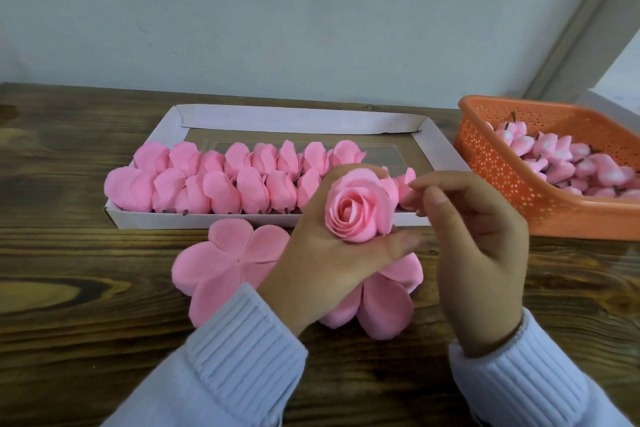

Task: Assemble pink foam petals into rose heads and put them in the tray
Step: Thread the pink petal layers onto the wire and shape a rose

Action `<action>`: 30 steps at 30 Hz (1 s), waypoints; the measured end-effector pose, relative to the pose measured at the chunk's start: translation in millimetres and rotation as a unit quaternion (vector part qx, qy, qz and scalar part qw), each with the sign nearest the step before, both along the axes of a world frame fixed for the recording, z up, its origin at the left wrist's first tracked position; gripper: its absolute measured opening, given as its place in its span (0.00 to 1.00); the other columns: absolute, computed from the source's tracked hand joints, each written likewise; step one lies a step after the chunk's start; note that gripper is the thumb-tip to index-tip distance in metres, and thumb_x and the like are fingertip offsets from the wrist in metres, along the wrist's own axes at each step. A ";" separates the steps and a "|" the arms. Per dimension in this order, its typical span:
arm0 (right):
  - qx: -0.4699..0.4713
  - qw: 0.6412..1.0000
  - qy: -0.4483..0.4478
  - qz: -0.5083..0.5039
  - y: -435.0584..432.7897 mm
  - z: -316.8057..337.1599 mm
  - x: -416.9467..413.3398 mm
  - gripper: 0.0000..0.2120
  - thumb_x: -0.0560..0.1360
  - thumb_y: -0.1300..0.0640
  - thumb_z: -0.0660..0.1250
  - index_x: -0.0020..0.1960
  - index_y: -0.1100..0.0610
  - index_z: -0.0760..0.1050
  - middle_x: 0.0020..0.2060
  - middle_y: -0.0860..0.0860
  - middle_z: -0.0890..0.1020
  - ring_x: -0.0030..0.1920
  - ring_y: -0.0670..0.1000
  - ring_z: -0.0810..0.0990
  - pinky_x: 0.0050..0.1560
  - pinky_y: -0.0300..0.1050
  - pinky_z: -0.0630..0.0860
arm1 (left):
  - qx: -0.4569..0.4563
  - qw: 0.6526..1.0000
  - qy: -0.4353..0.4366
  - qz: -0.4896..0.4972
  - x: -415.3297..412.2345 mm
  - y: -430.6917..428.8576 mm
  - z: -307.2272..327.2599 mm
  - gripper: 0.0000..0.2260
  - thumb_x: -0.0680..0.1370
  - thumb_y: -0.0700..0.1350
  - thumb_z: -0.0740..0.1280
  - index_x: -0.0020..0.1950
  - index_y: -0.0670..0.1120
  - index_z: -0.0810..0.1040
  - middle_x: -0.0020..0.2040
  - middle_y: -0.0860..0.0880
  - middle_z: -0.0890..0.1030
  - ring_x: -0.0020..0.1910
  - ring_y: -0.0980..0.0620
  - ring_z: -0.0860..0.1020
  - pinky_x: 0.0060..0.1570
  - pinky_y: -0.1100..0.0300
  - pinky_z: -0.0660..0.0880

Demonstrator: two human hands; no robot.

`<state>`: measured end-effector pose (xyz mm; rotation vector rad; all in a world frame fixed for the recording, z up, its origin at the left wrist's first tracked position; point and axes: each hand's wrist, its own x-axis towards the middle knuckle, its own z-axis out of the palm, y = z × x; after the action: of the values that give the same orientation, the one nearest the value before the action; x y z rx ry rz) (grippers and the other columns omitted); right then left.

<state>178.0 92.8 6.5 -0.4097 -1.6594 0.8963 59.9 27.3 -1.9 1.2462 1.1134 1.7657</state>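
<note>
Left hand (322,253) cups the rolled pink foam rose head (356,208) bloom-up, likely for shaping, at 5 o'clock of the half-filled white cardboard tray (440,149), not yet in it. Right hand (481,246), fingers curled, sits at its 3 o'clock edge; pinch or touch cannot be told

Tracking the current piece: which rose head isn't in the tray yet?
The rose head in the left hand, spiral showing; the others lie in the white tray.
</note>
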 end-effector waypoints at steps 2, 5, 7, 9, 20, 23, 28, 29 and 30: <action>-0.070 0.997 0.011 0.000 3.4 0.6 -1.1 0.06 0.73 0.64 0.62 0.43 0.57 0.77 0.37 0.47 0.81 0.39 0.45 0.80 0.42 0.36 0.74 | -0.004 1.000 0.018 0.009 0.6 -1.3 1.2 0.16 0.66 0.39 0.76 0.49 0.47 0.76 0.37 0.54 0.78 0.40 0.53 0.79 0.45 0.56 0.77; -0.229 0.972 -0.009 0.058 6.1 0.3 -2.4 0.07 0.75 0.65 0.60 0.42 0.59 0.75 0.34 0.50 0.80 0.36 0.47 0.79 0.36 0.37 0.74 | 0.004 0.998 0.047 0.037 3.0 -3.4 5.5 0.09 0.67 0.40 0.74 0.41 0.46 0.75 0.35 0.53 0.77 0.37 0.54 0.77 0.42 0.57 0.75; -0.309 0.940 -0.058 0.134 6.0 -3.7 -2.8 0.08 0.79 0.64 0.60 0.41 0.63 0.74 0.32 0.55 0.77 0.34 0.52 0.75 0.32 0.40 0.72 | 0.019 0.997 0.042 0.058 5.6 -3.9 7.0 0.08 0.67 0.40 0.74 0.41 0.43 0.76 0.35 0.52 0.78 0.37 0.54 0.78 0.41 0.59 0.76; -0.338 0.915 -0.102 0.198 2.3 -6.6 -4.8 0.10 0.76 0.59 0.63 0.47 0.67 0.75 0.33 0.57 0.75 0.32 0.52 0.73 0.30 0.39 0.69 | 0.023 0.997 0.013 0.068 6.7 -3.9 7.1 0.08 0.66 0.39 0.73 0.41 0.41 0.76 0.36 0.49 0.79 0.38 0.53 0.79 0.41 0.59 0.78; -0.319 0.895 -0.118 0.290 0.1 -4.8 -6.1 0.12 0.75 0.57 0.61 0.54 0.61 0.75 0.30 0.53 0.72 0.28 0.46 0.71 0.27 0.35 0.62 | 0.020 0.998 -0.028 0.046 10.2 -6.7 10.6 0.05 0.66 0.47 0.73 0.37 0.56 0.79 0.41 0.56 0.82 0.32 0.55 0.80 0.24 0.60 0.75; -0.291 0.908 -0.141 0.268 -1.1 -4.0 -4.4 0.10 0.76 0.56 0.60 0.50 0.62 0.74 0.29 0.50 0.73 0.27 0.45 0.69 0.28 0.39 0.61 | 0.030 0.998 -0.030 0.038 9.2 -6.8 10.2 0.04 0.67 0.47 0.72 0.38 0.55 0.80 0.43 0.56 0.82 0.37 0.56 0.81 0.28 0.61 0.77; -0.328 0.898 -0.110 0.272 -4.8 -3.4 -7.1 0.11 0.80 0.56 0.59 0.49 0.56 0.79 0.26 0.46 0.73 0.25 0.43 0.65 0.23 0.35 0.59 | 0.055 0.997 -0.036 0.050 8.4 -7.4 14.0 0.03 0.69 0.45 0.72 0.39 0.47 0.79 0.35 0.49 0.79 0.28 0.55 0.77 0.25 0.61 0.75; -0.341 0.893 -0.106 0.273 -4.2 -5.1 -7.2 0.11 0.81 0.58 0.58 0.49 0.64 0.74 0.26 0.47 0.73 0.24 0.43 0.65 0.23 0.34 0.59 | 0.052 0.996 -0.035 0.056 8.4 -7.4 14.3 0.04 0.69 0.46 0.72 0.38 0.46 0.79 0.34 0.49 0.78 0.27 0.54 0.77 0.24 0.61 0.75; -0.354 0.887 -0.103 0.276 -3.6 -6.7 -6.9 0.12 0.81 0.59 0.57 0.47 0.68 0.70 0.26 0.48 0.73 0.24 0.44 0.66 0.22 0.33 0.59 | 0.051 0.996 -0.035 0.061 8.4 -7.1 14.3 0.05 0.69 0.46 0.72 0.38 0.46 0.78 0.34 0.48 0.78 0.27 0.53 0.76 0.23 0.61 0.74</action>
<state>171.1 89.1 -0.3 -0.5424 -1.6177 1.9678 68.3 20.2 12.4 1.1887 1.0920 1.9634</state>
